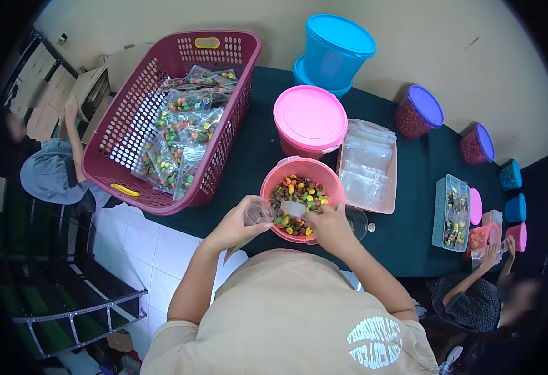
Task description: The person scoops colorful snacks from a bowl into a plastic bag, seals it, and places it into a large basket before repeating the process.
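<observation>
My left hand (236,226) grips a clear plastic bag (259,213), its mouth turned toward the candies at the left rim of a pink bucket (338,181). Inside the bucket lies a heap of small round candies (299,187) in brown, yellow, green and red. Over the heap, my right hand (331,226) has its fingers closed on a pale scoop (293,208) that points toward the bag. Beside the bucket on the right, a tray (383,199) holds stacked clear bags (366,164). A clear round lid (356,222) lies partly behind my right hand.
A maroon basket (221,153) with filled candy bags (183,128) stands at the left. Behind the bucket are a pink-lidded tub (310,122) and stacked blue tubs (336,53). Purple-lidded tubs (425,106) line the wall. One person (474,300) works at the right, another (58,172) at the left.
</observation>
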Tool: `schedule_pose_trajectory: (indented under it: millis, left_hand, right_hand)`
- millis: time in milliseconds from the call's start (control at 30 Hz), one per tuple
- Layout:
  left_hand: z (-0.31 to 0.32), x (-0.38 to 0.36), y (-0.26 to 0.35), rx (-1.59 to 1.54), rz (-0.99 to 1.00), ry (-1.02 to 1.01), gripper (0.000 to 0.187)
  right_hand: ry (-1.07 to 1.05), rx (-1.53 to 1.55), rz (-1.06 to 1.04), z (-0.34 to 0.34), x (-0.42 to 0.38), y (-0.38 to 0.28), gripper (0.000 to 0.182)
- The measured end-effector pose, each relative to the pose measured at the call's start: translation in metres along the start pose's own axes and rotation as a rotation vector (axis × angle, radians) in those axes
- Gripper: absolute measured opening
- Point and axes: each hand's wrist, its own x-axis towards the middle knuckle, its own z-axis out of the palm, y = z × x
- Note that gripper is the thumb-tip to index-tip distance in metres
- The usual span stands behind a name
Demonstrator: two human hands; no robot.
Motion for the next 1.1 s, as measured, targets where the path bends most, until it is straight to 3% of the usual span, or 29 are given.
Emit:
schedule_pose_trajectory:
  millis: [133,333,433,533,567,867,933,1100]
  left_hand:
    - [-0.004,0.002,0.002,0.087,-0.009,-0.037,0.054]
    - [-0.009,0.008,0.002,0.151,-0.074,-0.073,0.058]
    - [-0.008,0.011,0.002,0.146,-0.047,-0.092,0.06]
    - [-0.005,0.011,0.007,0.205,0.002,-0.094,0.062]
    - [-0.004,0.01,0.01,0.209,0.004,-0.099,0.062]
    - [0.019,0.002,0.029,0.562,0.046,0.012,0.064]
    - [0.026,-0.001,0.034,0.777,0.114,0.088,0.066]
    - [0.045,-0.006,0.036,0.872,0.227,0.13,0.068]
  right_hand:
    - [-0.066,0.043,-0.029,-0.01,-0.018,-0.022,0.017]
    - [-0.076,0.369,0.278,-0.025,-0.028,-0.017,0.015]
    - [0.131,0.589,0.488,-0.012,-0.035,-0.004,0.017]
    - [0.262,0.788,0.547,0.0,-0.039,0.007,0.017]
    - [0.224,0.875,0.629,-0.003,-0.043,0.009,0.017]
    - [0.475,1.309,0.663,-0.003,-0.054,0.023,0.02]
    - [0.496,1.323,0.645,-0.013,-0.054,0.02,0.02]
    - [0.508,1.351,0.567,-0.034,-0.057,0.012,0.019]
